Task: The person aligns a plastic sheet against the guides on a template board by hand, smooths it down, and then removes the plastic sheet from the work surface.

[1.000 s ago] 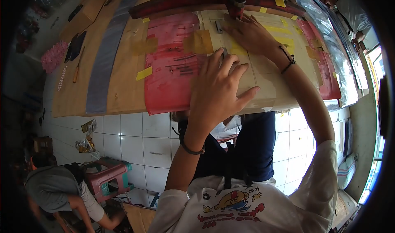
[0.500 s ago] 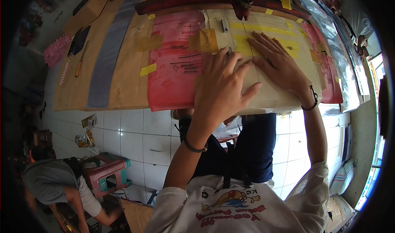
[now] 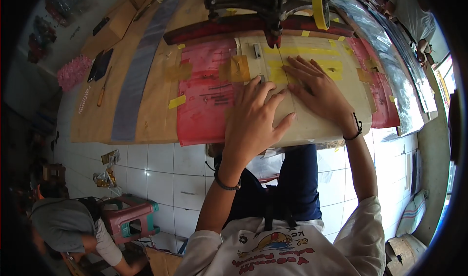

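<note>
While facing a wooden-topped table (image 3: 163,105), lays both bare hands palm-down. Spreads left hand (image 3: 254,122) wide, thumb well out from the fingers, across the edge between a red sheet (image 3: 195,122) and a cream sheet (image 3: 312,126), with fingertips at a small dark piece (image 3: 262,79). Rests right hand (image 3: 319,93) flat and unclenched on the cream sheet, partly over yellow tape strips (image 3: 275,70). Has the cream sheet directly in front, beneath both hands, between the red sheet at left and another red sheet (image 3: 385,108) at right. Faces, beyond the hands, a red bar (image 3: 209,32) on a black frame (image 3: 243,5), with a yellow tape roll (image 3: 319,12) near its right end. Has, farther left on the table, a grey strip (image 3: 139,71), then an orange-handled tool (image 3: 101,98). Shares the room with a person (image 3: 63,225) bent beside a red-and-green stool (image 3: 127,217).
</note>
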`<state>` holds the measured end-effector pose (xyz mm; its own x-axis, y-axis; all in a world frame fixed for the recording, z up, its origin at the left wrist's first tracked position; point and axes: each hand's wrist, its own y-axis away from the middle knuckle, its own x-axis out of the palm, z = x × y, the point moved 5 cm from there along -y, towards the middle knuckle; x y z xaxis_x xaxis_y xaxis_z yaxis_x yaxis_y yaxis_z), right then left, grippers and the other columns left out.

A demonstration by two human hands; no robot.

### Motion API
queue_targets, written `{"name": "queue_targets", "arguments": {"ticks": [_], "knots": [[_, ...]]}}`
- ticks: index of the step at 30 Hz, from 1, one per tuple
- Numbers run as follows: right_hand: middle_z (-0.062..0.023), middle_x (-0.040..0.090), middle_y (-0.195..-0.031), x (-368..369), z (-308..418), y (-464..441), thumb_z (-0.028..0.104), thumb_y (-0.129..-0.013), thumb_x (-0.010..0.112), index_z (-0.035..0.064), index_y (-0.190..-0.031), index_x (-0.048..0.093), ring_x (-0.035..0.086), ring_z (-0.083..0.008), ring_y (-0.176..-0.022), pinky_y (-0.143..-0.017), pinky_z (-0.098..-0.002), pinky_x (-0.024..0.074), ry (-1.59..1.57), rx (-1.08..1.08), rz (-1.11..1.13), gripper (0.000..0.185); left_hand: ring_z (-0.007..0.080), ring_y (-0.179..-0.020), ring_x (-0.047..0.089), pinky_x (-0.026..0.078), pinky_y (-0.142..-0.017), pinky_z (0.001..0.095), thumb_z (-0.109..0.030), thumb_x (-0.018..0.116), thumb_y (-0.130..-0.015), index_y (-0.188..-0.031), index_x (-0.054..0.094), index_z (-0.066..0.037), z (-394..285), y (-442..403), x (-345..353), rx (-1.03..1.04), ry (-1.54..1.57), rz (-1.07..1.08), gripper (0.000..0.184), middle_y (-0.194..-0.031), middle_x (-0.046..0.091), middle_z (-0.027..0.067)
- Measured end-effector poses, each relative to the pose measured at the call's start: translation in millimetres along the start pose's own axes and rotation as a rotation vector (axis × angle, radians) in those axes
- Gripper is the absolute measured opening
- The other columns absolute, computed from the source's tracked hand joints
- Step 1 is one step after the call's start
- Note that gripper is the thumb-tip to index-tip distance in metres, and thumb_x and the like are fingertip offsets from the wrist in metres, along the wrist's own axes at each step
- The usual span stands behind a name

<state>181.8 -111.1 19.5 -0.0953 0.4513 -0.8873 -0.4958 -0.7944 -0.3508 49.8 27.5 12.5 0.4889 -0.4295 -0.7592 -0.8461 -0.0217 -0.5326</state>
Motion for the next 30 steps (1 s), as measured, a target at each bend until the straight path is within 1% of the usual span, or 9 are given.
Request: {"name": "queue_targets", "arguments": {"ticks": [3, 12, 24, 27, 30], "knots": [[-0.0197, 0.053, -0.159, -1.7, 2.7, 0.3, 0.033, -0.105, 0.062, 0.0069, -0.147, 0.063, 0.042, -0.0387, -0.153, -0.130, -0.0539, 0.0261, 0.006, -0.005, 0.002, 0.049, 0.0363, -0.139, 0.051, 0.048, -0.112, 0.0501, -0.041, 0.077, -0.091, -0.124, 0.075, -0.007, -1.7, 0.1, -1.6, -0.016, -0.013, 0.021, 0.047, -0.132, 0.063, 0.0101], [-0.0197, 0.052, -0.160, -1.0, 1.6, -0.1, 0.034, -0.105, 0.062, 0.0074, -0.147, 0.063, 0.042, -0.0387, -0.153, -0.130, -0.0541, 0.0258, -0.009, -0.020, 0.003, 0.049, 0.0381, -0.139, 0.053, 0.050, -0.109, 0.0526, -0.041, 0.076, -0.093, -0.121, 0.076, -0.006, -0.2, 1.1, 0.1, -0.016, -0.016, 0.011, 0.045, -0.131, 0.063, 0.0104], [-0.0193, 0.053, -0.159, -0.3, 0.6, 0.0, 0.035, -0.106, 0.061, 0.0080, -0.146, 0.064, 0.042, -0.0391, -0.153, -0.130, -0.0540, 0.0267, 0.000, -0.036, 0.014, 0.048, 0.0369, -0.138, 0.055, 0.054, -0.104, 0.0507, -0.041, 0.076, -0.093, -0.118, 0.078, -0.005, -0.2, 2.0, 0.0, -0.025, -0.013, -0.005, 0.043, -0.129, 0.065, 0.0098], [-0.0197, 0.054, -0.158, -1.7, 1.8, 0.6, 0.034, -0.106, 0.062, 0.0085, -0.145, 0.065, 0.043, -0.0389, -0.152, -0.130, -0.0540, 0.0274, -0.008, -0.035, -0.001, 0.047, 0.0367, -0.138, 0.055, 0.054, -0.104, 0.0505, -0.042, 0.076, -0.093, -0.117, 0.078, -0.006, -0.5, 2.2, -0.4, -0.004, -0.037, -0.008, 0.043, -0.128, 0.065, 0.0100], [-0.0185, 0.056, -0.156, -4.6, 4.9, 0.8, 0.030, -0.104, 0.064, 0.0088, -0.143, 0.066, 0.044, -0.0384, -0.152, -0.129, -0.0530, 0.0290, -0.034, -0.015, -0.010, 0.045, 0.0368, -0.139, 0.055, 0.054, -0.105, 0.0506, -0.042, 0.075, -0.093, -0.117, 0.078, -0.006, -1.7, 2.5, -2.5, -0.012, -0.026, -0.003, 0.044, -0.128, 0.065, 0.0104]]}}
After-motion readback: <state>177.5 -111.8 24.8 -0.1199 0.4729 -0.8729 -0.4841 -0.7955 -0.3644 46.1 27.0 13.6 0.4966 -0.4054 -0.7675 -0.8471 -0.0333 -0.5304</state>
